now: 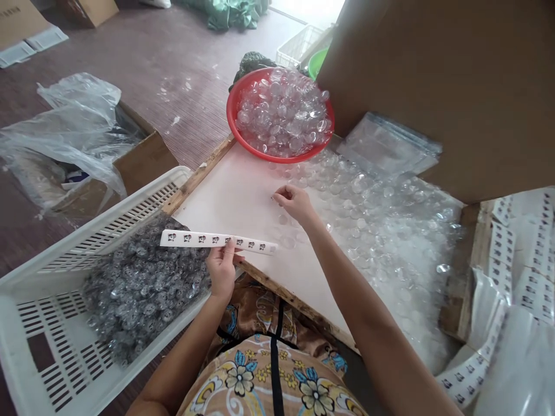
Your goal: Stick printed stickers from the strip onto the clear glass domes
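My left hand [222, 268] pinches a white sticker strip [202, 238] printed with a row of small black figures, held level over the near edge of the white board [217, 196]. Above the middle of that board is my right hand [292, 202], thumb and fingertips pressed together; whatever may be between them is too small to make out. Clear round plastic pieces [359, 225] lie spread over the board's right side, several of them just below my right hand. A red basin [232, 118] heaped with similar clear pieces stands at the board's far end.
On the left, a white plastic crate [56, 381] holds a pile of clear pieces with dark prints. Clear plastic bags [385, 144] lie by a large cardboard sheet [446, 86]. More printed strips [535, 289] hang at the right. An open carton [147, 164] sits on the floor.
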Demonstrator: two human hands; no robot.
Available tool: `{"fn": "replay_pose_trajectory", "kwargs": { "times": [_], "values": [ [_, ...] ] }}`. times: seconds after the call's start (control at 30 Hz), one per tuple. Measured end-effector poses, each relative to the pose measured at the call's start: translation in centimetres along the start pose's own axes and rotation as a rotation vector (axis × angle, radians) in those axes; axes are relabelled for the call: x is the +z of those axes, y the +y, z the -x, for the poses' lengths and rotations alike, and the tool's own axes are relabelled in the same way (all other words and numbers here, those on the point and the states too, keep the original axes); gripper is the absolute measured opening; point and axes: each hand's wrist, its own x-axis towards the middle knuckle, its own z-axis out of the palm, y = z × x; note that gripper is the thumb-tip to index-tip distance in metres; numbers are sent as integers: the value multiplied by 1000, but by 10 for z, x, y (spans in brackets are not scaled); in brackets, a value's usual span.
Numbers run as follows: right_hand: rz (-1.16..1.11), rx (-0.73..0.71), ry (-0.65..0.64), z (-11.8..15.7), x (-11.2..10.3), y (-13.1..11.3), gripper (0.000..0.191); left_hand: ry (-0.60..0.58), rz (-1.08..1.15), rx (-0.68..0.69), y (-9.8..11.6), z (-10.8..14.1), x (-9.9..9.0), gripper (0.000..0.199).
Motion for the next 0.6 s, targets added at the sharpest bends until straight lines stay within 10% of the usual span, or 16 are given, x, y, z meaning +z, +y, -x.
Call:
{"fn": "replay_pose_trajectory", "kwargs": {
  "times": [0.6],
  "values": [
    [264,-49,14,-6,25,5,7,-37,-3,-1,-4,-2,-3,29]
  ]
}}
